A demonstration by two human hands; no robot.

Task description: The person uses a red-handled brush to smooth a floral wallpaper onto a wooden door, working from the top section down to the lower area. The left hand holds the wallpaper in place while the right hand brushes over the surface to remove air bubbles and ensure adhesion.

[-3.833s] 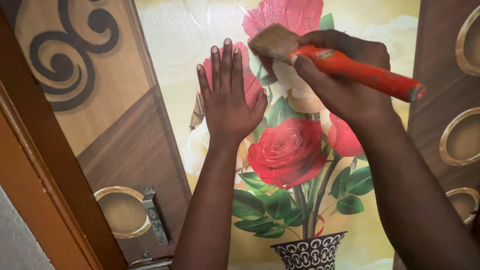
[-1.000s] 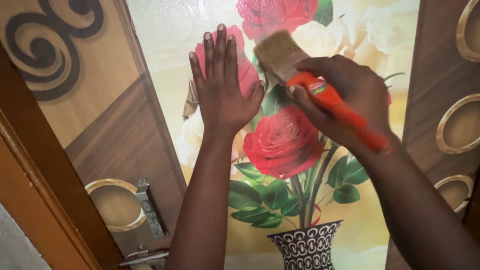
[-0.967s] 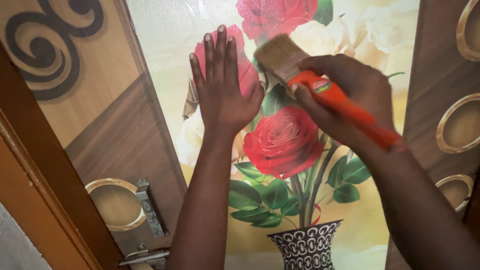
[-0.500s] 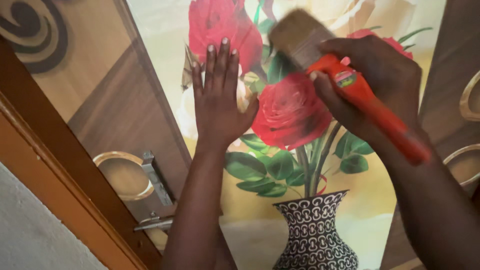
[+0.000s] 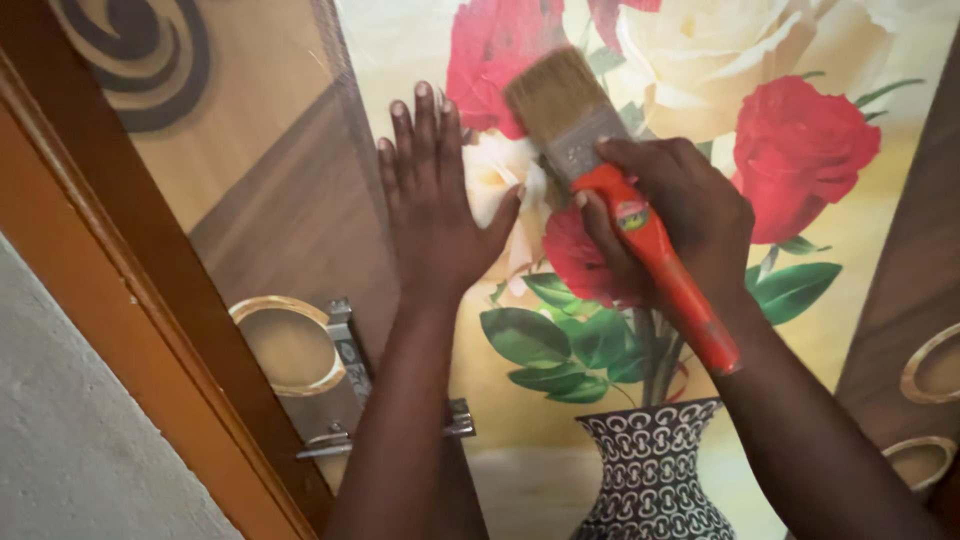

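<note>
Paintbrush (image 5: 590, 160), light with soft bristles, best gripped at its stiff orange handle: right hand (image 5: 670, 220) clasps it against the flower picture (image 5: 800, 150); left hand (image 5: 435, 205) lies flat, open.

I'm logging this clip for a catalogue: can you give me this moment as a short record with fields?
Setting: door with a printed panel of roses and a vase
Left hand: flat on the panel, fingers spread, holding nothing
Right hand: gripping a paintbrush by its orange handle
Bristles: tan, lying against the rose print, pointing up
Nearby: metal door handle at lower left
Frame: orange-brown wood, left edge
</note>
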